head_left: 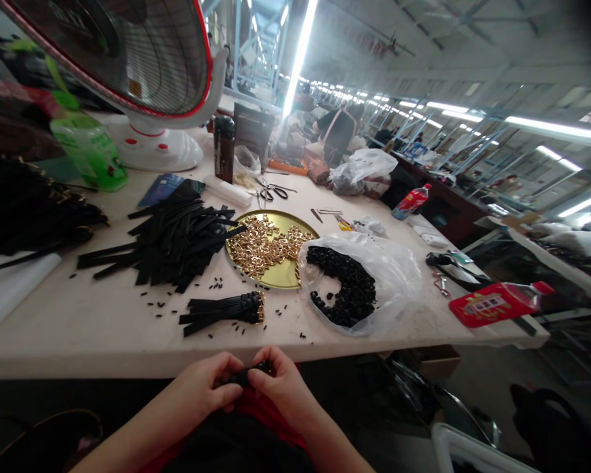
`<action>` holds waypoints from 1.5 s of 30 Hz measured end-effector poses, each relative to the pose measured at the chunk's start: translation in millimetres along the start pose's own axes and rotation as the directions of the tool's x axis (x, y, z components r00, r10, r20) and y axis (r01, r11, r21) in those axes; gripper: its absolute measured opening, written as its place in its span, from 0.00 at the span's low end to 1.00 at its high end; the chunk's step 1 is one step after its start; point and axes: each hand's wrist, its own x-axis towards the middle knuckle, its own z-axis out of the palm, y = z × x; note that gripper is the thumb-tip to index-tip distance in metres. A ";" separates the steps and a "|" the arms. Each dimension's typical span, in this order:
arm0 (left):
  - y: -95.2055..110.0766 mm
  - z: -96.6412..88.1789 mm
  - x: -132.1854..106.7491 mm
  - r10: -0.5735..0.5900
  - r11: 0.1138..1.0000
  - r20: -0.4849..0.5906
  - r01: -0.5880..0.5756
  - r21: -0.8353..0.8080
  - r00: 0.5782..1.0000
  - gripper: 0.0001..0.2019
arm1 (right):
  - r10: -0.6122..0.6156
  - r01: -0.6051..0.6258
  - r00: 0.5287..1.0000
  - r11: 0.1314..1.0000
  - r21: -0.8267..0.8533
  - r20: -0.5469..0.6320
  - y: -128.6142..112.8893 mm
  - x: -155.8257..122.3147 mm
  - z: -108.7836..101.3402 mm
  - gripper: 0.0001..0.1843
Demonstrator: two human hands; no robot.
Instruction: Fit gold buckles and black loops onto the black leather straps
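My left hand and my right hand meet over my lap, just below the table's front edge. Both pinch a short black strap piece between their fingertips; most of it is hidden by the fingers. On the table in front lie a small bundle of black straps with gold ends, a large heap of loose black straps, a round gold tray of gold metal clips, and an open clear plastic bag of small black loops.
A white and red fan stands at the back left beside a green bottle. A dark flask, scissors, red bottles and more bags lie farther back and right. Other people work at distant tables.
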 end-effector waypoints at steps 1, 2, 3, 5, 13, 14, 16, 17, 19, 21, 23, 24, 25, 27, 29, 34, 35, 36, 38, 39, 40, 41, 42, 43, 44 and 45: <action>-1.2 2.5 0.2 -0.001 1.000 0.003 0.001 -0.005 1.000 0.10 | 0.012 -0.012 1.000 1.000 -0.018 -0.001 2.1 -1.0 -0.3 0.09; -2.3 5.0 0.6 -0.001 1.000 0.007 0.001 -0.013 1.000 0.10 | 0.017 -0.017 1.000 0.999 -0.036 -0.003 3.7 -1.9 -0.3 0.09; -3.3 7.4 1.0 0.000 1.000 0.006 0.000 -0.024 1.000 0.11 | 0.016 -0.016 1.000 0.998 -0.054 -0.010 4.7 -2.5 0.0 0.10; -4.7 11.1 1.8 -0.002 0.998 -0.008 0.002 -0.059 1.000 0.11 | 0.001 -0.004 0.999 0.997 -0.079 -0.037 5.2 -3.5 1.4 0.09; -2.0 -0.9 -2.5 0.045 0.997 -0.035 -0.042 0.071 0.998 0.14 | -0.032 0.030 0.996 0.999 -0.031 -0.087 11.5 -2.1 8.7 0.07; -1.2 -2.0 -3.6 0.033 0.995 -0.031 -0.030 0.092 0.999 0.13 | -0.040 0.036 0.995 0.998 -0.042 -0.094 13.1 -1.9 8.6 0.07; -0.7 -1.5 -5.1 -0.004 0.997 -0.019 0.005 0.079 1.000 0.12 | -0.049 0.041 0.995 0.995 -0.086 -0.092 15.0 -1.9 7.1 0.06; -1.1 -0.1 -5.3 -0.011 0.998 -0.020 0.012 0.069 1.000 0.12 | -0.065 0.053 0.994 0.990 -0.133 -0.087 15.1 -2.4 5.7 0.05; -3.1 3.8 -5.0 -0.002 0.996 -0.042 0.006 0.091 0.999 0.13 | -0.125 0.101 0.990 0.956 -0.274 -0.070 13.8 -4.0 1.8 0.03; -6.1 7.5 -4.1 0.016 0.988 -0.065 -0.006 0.155 0.998 0.13 | -0.215 0.179 0.976 0.885 -0.430 -0.036 11.3 -6.3 -2.9 0.02; -8.5 9.9 -3.1 0.020 0.978 -0.062 -0.006 0.206 0.998 0.13 | -0.294 0.263 0.955 0.802 -0.537 0.029 8.8 -8.7 -7.1 0.03; -9.1 10.5 -2.6 0.021 0.974 -0.054 -0.008 0.228 0.998 0.13 | -0.321 0.305 0.944 0.764 -0.568 0.075 8.0 -9.9 -8.7 0.04; -9.1 10.9 -2.2 0.023 0.968 -0.043 -0.012 0.250 0.999 0.13 | -0.340 0.346 0.932 0.733 -0.586 0.124 7.8 -10.9 -10.0 0.04; -7.1 11.1 -1.5 0.029 0.957 -0.029 -0.019 0.288 0.999 0.13 | -0.355 0.395 0.915 0.699 -0.596 0.190 9.4 -12.4 -11.5 0.05; -3.0 11.0 -0.4 0.030 0.949 -0.030 -0.019 0.316 0.999 0.12 | -0.353 0.368 0.924 0.720 -0.588 0.147 13.8 -13.0 -11.8 0.05; 4.9 15.0 2.8 0.038 0.921 -0.018 -0.028 0.389 0.999 0.10 | -0.132 0.085 0.983 0.943 -0.321 -0.126 25.6 -10.1 -7.9 0.01; 4.8 16.9 3.3 0.044 0.910 -0.033 -0.026 0.413 0.999 0.10 | -0.093 0.052 0.985 0.963 -0.264 -0.145 26.2 -9.0 -6.5 0.01; 4.1 19.1 3.8 0.051 0.898 -0.062 -0.019 0.440 0.997 0.10 | -0.078 0.040 0.984 0.974 -0.225 -0.163 26.2 -7.9 -4.9 0.02; 1.5 23.5 4.6 0.068 0.873 -0.125 0.002 0.488 0.990 0.10 | -0.085 0.048 0.975 0.983 -0.178 -0.205 24.6 -5.5 -2.2 0.03; -0.3 25.3 5.0 0.077 0.866 -0.143 0.005 0.500 0.987 0.10 | -0.086 0.053 0.973 0.987 -0.155 -0.215 23.6 -4.4 -1.4 0.04; -2.3 26.9 5.4 0.083 0.864 -0.150 0.004 0.504 0.985 0.10 | -0.075 0.049 0.974 0.991 -0.128 -0.212 22.6 -3.4 -1.2 0.05; -4.3 28.0 5.9 0.088 0.866 -0.149 -0.002 0.501 0.985 0.10 | -0.050 0.031 0.981 0.994 -0.101 -0.188 21.9 -2.5 -1.5 0.07; -6.3 28.8 6.4 0.091 0.869 -0.144 -0.008 0.494 0.985 0.10 | -0.013 0.001 0.989 0.997 -0.082 -0.149 21.4 -2.0 -2.4 0.08; -8.1 29.4 6.8 0.092 0.874 -0.138 -0.014 0.486 0.986 0.10 | 0.020 -0.029 0.994 0.996 -0.083 -0.103 21.2 -1.7 -3.6 0.10; -9.5 29.7 7.1 0.093 0.878 -0.134 -0.018 0.478 0.987 0.09 | 0.040 -0.046 0.997 0.993 -0.105 -0.064 21.0 -1.7 -5.1 0.10; -10.6 29.9 7.3 0.091 0.882 -0.135 -0.017 0.472 0.987 0.09 | 0.041 -0.046 0.998 0.989 -0.144 -0.040 20.8 -2.0 -6.5 0.10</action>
